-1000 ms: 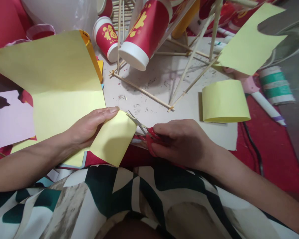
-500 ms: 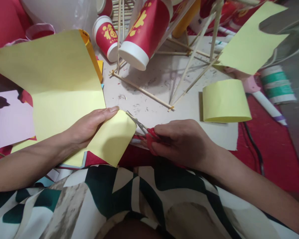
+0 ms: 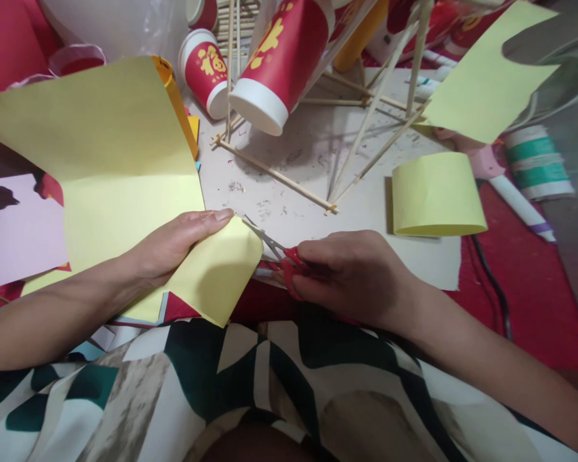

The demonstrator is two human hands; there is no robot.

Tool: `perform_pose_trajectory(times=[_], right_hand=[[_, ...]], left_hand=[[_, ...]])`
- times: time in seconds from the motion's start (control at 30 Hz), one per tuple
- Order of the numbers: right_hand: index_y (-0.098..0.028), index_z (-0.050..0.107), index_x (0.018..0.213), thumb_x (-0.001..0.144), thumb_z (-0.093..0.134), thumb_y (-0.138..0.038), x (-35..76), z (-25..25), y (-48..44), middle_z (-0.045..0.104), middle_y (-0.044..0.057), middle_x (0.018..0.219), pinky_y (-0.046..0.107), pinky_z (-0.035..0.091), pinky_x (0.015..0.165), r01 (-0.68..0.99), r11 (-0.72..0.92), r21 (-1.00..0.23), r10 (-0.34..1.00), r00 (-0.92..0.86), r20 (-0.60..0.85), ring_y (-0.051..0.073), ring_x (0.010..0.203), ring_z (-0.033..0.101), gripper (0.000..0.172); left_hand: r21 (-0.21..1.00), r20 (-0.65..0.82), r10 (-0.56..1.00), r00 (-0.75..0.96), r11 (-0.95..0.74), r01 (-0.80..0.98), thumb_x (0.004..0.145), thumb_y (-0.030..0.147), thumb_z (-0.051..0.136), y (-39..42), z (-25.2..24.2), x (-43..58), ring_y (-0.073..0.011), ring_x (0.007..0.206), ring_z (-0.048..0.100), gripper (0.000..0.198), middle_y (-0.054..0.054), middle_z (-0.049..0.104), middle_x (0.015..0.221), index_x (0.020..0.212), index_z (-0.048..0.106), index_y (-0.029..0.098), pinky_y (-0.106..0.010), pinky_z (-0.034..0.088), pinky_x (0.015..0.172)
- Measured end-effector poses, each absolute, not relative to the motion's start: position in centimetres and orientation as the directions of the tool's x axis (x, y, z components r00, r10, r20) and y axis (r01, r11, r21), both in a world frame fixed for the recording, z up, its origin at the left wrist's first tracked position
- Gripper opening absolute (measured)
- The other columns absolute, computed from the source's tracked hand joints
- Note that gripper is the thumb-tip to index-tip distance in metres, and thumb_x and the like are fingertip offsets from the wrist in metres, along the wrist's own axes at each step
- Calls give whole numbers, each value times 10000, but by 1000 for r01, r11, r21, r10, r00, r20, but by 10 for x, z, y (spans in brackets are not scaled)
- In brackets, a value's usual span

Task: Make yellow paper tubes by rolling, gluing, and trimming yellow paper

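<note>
My left hand [image 3: 185, 237] pinches a small piece of yellow paper [image 3: 219, 273] by its upper edge, thumb on top; the fingers beneath are hidden. Red-handled scissors [image 3: 289, 256] are in my right hand [image 3: 351, 266], its fingers wrapped round the handles. The blades point up and left and lie along the paper's upper right edge, where the corner is rounded. Behind my left hand rests a large folded sheet of yellow paper [image 3: 125, 160]. To the right stands a curled band of yellow paper [image 3: 438, 196].
A frame of wooden sticks [image 3: 274, 172] stands on a stained white board [image 3: 270, 199], with red paper cups [image 3: 289, 58] above and behind it. At right are a cut yellow sheet [image 3: 491, 77], a green-and-white roll [image 3: 538, 163], a white marker [image 3: 520, 205] and a black cable [image 3: 494, 289].
The yellow piece has turned and shifted slightly down and left in my left hand, and its right corner looks rounder. The scissors have barely moved.
</note>
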State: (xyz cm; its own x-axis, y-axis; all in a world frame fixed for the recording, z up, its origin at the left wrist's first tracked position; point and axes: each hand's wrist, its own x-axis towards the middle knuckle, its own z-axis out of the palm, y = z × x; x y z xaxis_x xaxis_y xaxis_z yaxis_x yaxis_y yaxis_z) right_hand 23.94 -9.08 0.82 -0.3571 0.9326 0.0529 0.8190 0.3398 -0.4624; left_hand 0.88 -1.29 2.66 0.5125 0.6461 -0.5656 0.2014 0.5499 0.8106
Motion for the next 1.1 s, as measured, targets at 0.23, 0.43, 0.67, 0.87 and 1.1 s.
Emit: perform_pose_trajectory(times=[0.23,0.43,0.67,0.87,1.1], right_hand=[[-200,486,553,844,536,-332,241,9,-90,468,-33,464,238,243,477,791,387,-475,913,-400,78,96,463,350,324],[-209,417,554,820,543,-348,240,15,-90,408,-40,456,233,250,460,771,311,-556,939,-341,51,90,449,317,326],[-213,389,556,803,568,-361,240,15,-90,385,-53,452,237,230,450,774,273,-571,946,-324,14,88,446,287,339],[-210,495,577,790,605,-308,239,12,-92,470,-54,470,233,263,477,758,293,-583,934,-359,4,83,455,354,258],[-220,534,578,797,599,-347,239,13,-92,479,-52,467,241,271,486,780,279,-560,936,-351,-22,93,458,374,261]], left_hand=[[840,-535,656,532,477,258,849,432,647,-10,24,9,-187,783,692,312,-78,762,902,882,717,130,-254,551,697],[854,-520,659,544,425,300,843,503,632,-10,24,7,-215,767,695,382,-90,758,866,873,716,131,-294,555,680],[838,-541,661,520,481,260,841,488,648,-11,26,7,-214,813,708,364,-85,764,925,912,716,137,-292,564,717],[851,-524,671,524,434,295,858,503,631,-11,27,8,-207,810,710,378,-80,771,929,920,722,141,-264,553,696],[858,-513,680,523,406,315,862,488,622,-11,27,8,-211,828,704,366,-82,770,939,918,728,142,-269,548,713]])
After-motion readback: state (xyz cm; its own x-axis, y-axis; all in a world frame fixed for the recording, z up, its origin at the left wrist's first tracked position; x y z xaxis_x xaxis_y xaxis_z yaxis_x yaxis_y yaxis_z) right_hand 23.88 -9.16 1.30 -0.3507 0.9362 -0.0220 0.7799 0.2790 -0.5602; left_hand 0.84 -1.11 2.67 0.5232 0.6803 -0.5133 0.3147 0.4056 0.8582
